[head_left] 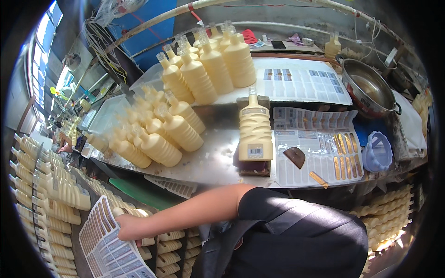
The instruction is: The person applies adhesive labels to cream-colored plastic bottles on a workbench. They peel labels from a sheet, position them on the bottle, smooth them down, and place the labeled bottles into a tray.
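Note:
My right hand (130, 228) reaches across to the lower left, its fingers closed on the edge of a sheet of stickers (111, 245) with brown strips and bluish labels. The sheet hangs tilted over rows of cream bottles (169, 257) lying on a rack. My left hand does not show. On the bench, a cream ribbed bottle (255, 125) with a clear neck leans back on a small dark stand (254, 167). It bears a barcode label near its base. Beside it lies another sticker sheet (296, 173) with gold strips, a dark half-round piece (295, 158) and a loose gold strip (319, 180).
Several cream bottles (199, 78) stand at the bench's back left, more (160, 148) in front of them. A large metal pot (368, 88) and a pale blue plastic basket (378, 150) sit at right. More bottles (60, 208) fill a rack at far left. A pipe (157, 25) crosses above.

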A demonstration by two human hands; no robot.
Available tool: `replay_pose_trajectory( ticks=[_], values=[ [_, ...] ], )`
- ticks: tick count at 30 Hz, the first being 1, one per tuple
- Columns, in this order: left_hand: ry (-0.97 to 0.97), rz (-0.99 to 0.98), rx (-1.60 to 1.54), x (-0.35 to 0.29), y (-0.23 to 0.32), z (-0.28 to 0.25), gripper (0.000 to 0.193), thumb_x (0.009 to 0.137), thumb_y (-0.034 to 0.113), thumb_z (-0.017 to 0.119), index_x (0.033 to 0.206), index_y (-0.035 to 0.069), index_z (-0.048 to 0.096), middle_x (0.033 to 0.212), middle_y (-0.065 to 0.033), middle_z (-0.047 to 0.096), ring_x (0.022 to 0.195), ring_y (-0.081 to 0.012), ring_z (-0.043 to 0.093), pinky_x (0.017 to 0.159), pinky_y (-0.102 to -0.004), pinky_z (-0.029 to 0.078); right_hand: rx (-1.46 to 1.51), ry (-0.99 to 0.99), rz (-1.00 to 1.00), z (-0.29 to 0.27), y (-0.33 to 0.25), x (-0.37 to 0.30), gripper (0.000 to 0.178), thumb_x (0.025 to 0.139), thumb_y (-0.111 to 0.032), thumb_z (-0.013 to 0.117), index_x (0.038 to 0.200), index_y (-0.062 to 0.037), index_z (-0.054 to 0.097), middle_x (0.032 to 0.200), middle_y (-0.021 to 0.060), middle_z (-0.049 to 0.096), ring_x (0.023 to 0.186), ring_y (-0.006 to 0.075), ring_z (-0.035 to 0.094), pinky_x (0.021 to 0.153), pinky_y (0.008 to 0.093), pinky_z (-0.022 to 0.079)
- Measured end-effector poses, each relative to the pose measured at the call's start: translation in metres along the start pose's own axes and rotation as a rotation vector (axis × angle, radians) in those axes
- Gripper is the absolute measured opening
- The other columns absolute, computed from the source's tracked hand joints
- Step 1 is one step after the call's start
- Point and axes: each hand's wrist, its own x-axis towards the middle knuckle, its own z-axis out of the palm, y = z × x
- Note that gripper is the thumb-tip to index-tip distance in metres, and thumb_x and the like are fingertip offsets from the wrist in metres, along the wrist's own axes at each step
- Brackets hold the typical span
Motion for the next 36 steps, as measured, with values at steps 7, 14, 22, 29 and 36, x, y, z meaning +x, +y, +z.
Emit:
replay_pose_trajectory(
  ticks=[7, 14, 22, 29, 36],
  values=[
    [-0.095, -0.152, -0.008, -0.028, -0.027, 0.043, 0.055, 0.102, 0.036, 0.055, 0.145, 0.002, 0.048, 0.136, -0.0144, 0.051, 0.115, -0.0319, 0.048, 0.096, -0.0461, 0.04, 0.021, -0.072, 0.071, -0.011, -0.009, -0.008, 0.041, 0.081, 0.0, 0.059, 0.12, 0.0137, 0.056, 0.105, 0.0229, 0.067, 0.069, 0.0345, 0.073, 0.046, 0.0396, 0.062],
    [-0.112, -0.207, -0.029, -0.026, -0.022, 0.043, 0.057, 0.103, 0.035, 0.054, 0.148, 0.002, 0.045, 0.144, -0.015, 0.046, 0.125, -0.0345, 0.044, 0.105, -0.0491, 0.036, 0.055, -0.099, -0.135, -0.008, -0.001, -0.004, 0.041, 0.08, 0.001, 0.069, 0.119, 0.0081, 0.062, 0.107, 0.0198, 0.071, 0.085, 0.0336, 0.074, 0.058, 0.0437, 0.065],
    [0.011, -0.22, -0.091, 0.007, 0.001, -0.015, 0.059, 0.104, 0.035, 0.052, 0.152, 0.002, 0.042, 0.154, -0.0156, 0.041, 0.136, -0.0374, 0.04, 0.114, -0.0526, 0.032, -0.026, -0.547, -0.084, -0.028, -0.041, -0.037, 0.043, 0.082, -0.001, 0.073, 0.125, 0.0026, 0.067, 0.11, 0.0175, 0.073, 0.095, 0.0254, 0.073, 0.071, 0.0383, 0.063],
    [0.351, -0.165, -0.58, 0.039, 0.084, -0.164, 0.061, 0.105, 0.035, 0.05, 0.155, 0.001, 0.039, 0.162, -0.0161, 0.037, 0.146, -0.0399, 0.036, 0.123, -0.0557, 0.028, -0.097, -0.016, -0.112, -0.035, -0.025, -0.04, 0.036, 0.094, -0.011, 0.067, 0.125, 0.0063, 0.064, 0.109, 0.013, 0.073, 0.097, 0.0193, 0.069, 0.088, 0.0346, 0.056],
    [0.096, 0.032, -0.665, 0.03, 0.084, -0.187, 0.055, 0.1, 0.018, 0.055, 0.15, -0.001, 0.043, 0.145, -0.015, 0.057, 0.132, -0.0342, 0.054, 0.114, -0.0523, 0.042, -0.42, -0.033, -0.166, -0.035, -0.01, -0.035, 0.044, 0.098, -0.008, 0.063, 0.139, 0.0038, 0.052, 0.118, 0.0112, 0.07, 0.097, 0.0155, 0.07, 0.085, 0.0317, 0.057]
  ],
)
